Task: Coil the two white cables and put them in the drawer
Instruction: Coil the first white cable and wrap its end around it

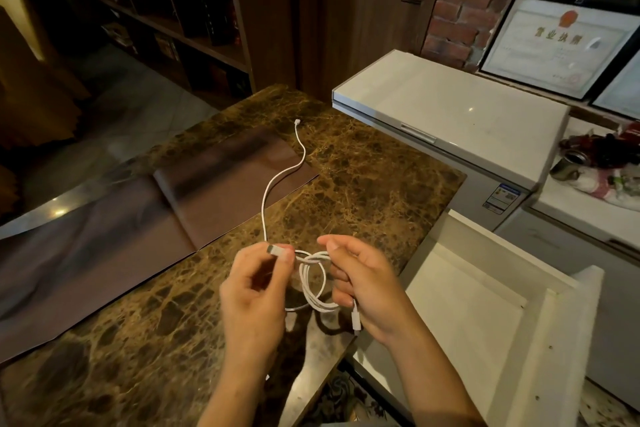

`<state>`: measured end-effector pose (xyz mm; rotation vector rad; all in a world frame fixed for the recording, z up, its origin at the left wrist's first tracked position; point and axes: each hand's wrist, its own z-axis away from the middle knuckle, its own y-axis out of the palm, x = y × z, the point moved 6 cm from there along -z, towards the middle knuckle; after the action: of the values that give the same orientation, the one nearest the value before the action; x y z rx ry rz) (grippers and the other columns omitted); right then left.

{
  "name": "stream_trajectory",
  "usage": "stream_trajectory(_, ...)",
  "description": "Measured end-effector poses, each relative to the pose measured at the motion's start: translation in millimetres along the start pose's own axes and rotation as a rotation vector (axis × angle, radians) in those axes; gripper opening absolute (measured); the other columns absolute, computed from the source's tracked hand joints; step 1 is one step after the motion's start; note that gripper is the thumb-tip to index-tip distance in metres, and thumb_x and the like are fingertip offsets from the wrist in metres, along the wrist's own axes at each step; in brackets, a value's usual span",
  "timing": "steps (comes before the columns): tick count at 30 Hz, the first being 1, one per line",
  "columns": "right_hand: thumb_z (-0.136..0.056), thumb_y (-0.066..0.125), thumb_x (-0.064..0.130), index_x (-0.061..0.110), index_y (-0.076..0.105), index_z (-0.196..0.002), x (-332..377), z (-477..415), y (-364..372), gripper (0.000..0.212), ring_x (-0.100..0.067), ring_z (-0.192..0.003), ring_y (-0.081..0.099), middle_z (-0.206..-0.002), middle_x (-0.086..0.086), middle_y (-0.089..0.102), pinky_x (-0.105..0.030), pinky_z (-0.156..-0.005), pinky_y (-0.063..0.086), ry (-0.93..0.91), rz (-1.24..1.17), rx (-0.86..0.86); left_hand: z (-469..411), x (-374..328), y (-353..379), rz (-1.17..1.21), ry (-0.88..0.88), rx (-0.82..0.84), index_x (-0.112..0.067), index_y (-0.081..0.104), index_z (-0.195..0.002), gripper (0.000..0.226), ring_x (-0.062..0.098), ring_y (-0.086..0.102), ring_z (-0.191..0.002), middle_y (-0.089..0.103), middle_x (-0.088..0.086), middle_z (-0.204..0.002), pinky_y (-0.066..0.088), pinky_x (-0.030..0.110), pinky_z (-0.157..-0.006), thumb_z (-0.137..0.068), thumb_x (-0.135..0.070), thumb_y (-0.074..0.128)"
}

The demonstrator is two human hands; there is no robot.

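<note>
A white cable (313, 282) hangs in a small coil of a few loops between my hands, above the brown marble counter (363, 184). My left hand (254, 295) pinches its plug end (277, 250) between thumb and fingers. My right hand (363, 284) grips the coil's right side, and another plug (356, 317) dangles below that palm. A white strand (268, 191) runs from the hands across the counter to a small connector (297, 121); whether it belongs to the same cable I cannot tell. The white drawer (478, 305) stands pulled open at my right.
A brown mat (221, 191) lies on the counter under the strand. A white chest freezer (450, 114) stands behind the drawer. Framed certificates (561, 45) lean on the brick wall. Clutter and a tin (571, 163) sit at far right. Dark shelving (173, 10) fills the back left.
</note>
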<state>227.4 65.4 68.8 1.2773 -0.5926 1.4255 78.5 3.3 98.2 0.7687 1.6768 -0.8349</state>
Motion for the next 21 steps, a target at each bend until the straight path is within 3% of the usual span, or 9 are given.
stream_trajectory(3,-0.102,0.058,0.023,0.015,0.071,-0.116,3.3,-0.5,0.7,0.021,-0.008,-0.052,0.037,-0.068,-0.002,0.046,-0.021,-0.044,0.033,-0.006,0.001,0.066,-1.3,1.8,-6.9,0.18,-0.098,-0.047,-0.018,0.077,-0.092,0.017,0.024,0.068,-0.086,0.07,0.011,-0.099,0.058,0.033,-0.075,-0.086,-0.029,0.065)
stream_trajectory(6,-0.102,0.056,0.021,0.013,0.074,-0.112,7.5,2.0,6.5,0.022,-0.007,-0.051,0.036,-0.065,-0.001,0.045,-0.021,-0.045,0.033,-0.019,0.039,0.128,-0.7,7.9,-10.5,0.309,-0.172,-0.097,-0.017,0.077,-0.094,0.018,0.029,0.065,-0.08,0.068,0.022,-0.095,0.056,0.037,-0.074,-0.088,-0.028,0.064)
stream_trajectory(8,-0.102,0.057,0.023,0.014,0.077,-0.108,7.8,3.5,9.3,0.023,-0.009,-0.052,0.034,-0.069,-0.01,0.041,-0.021,-0.045,0.031,-0.033,0.074,0.137,-2.8,8.6,-10.9,0.23,-0.146,-0.113,-0.019,0.076,-0.095,0.017,0.027,0.065,-0.077,0.07,0.015,-0.089,0.056,0.033,-0.07,-0.093,-0.027,0.061)
stream_trajectory(11,-0.103,0.055,0.026,0.017,0.078,-0.105,6.0,6.4,12.0,0.025,-0.01,-0.055,0.035,-0.081,-0.014,0.047,-0.023,-0.045,0.028,-0.047,0.089,0.122,-0.6,5.9,7.7,0.062,-0.109,-0.008,-0.026,0.069,-0.102,0.024,0.009,0.067,-0.071,0.071,-0.004,-0.086,0.054,0.018,-0.061,-0.097,-0.035,0.047)
stream_trajectory(13,-0.104,0.053,0.024,0.014,0.075,-0.108,2.7,7.5,12.5,0.024,-0.006,-0.054,0.044,-0.075,-0.013,0.054,-0.022,-0.045,0.029,-0.03,0.06,0.102,6.4,8.5,19.9,0.018,-0.098,0.05,-0.024,0.068,-0.11,0.03,0.005,0.069,-0.074,0.072,-0.011,-0.086,0.055,0.021,-0.064,-0.099,-0.037,0.043)
stream_trajectory(15,-0.104,0.053,0.021,0.011,0.069,-0.113,-0.5,8.7,13.3,0.021,-0.003,-0.05,0.047,-0.067,0.001,0.059,-0.019,-0.043,0.03,-0.002,0.023,0.084,9.8,12.0,19.9,0.003,-0.069,0.01,-0.023,0.069,-0.108,0.028,0.01,0.072,-0.078,0.075,-0.008,-0.09,0.057,0.028,-0.067,-0.104,-0.031,0.043)
stream_trajectory(18,-0.104,0.053,0.02,0.013,0.064,-0.117,-1.3,10.4,15.3,0.019,-0.004,-0.048,0.041,-0.063,0.004,0.049,-0.02,-0.044,0.031,-0.004,0.014,0.107,7.7,14.1,10.3,0.052,-0.096,-0.089,-0.021,0.072,-0.097,0.029,0.018,0.072,-0.065,0.075,0.003,-0.076,0.057,0.03,-0.058,-0.105,-0.023,0.045)
stream_trajectory(21,-0.105,0.051,0.02,0.016,0.065,-0.117,1.0,8.9,9.7,0.019,-0.006,-0.048,0.037,-0.064,0.004,0.047,-0.022,-0.045,0.028,-0.022,0.037,0.079,4.5,15.6,11.4,0.078,-0.178,0.017,-0.017,0.076,-0.089,0.032,0.033,0.068,-0.058,0.073,0.012,-0.067,0.055,0.036,-0.052,-0.101,-0.031,0.05)
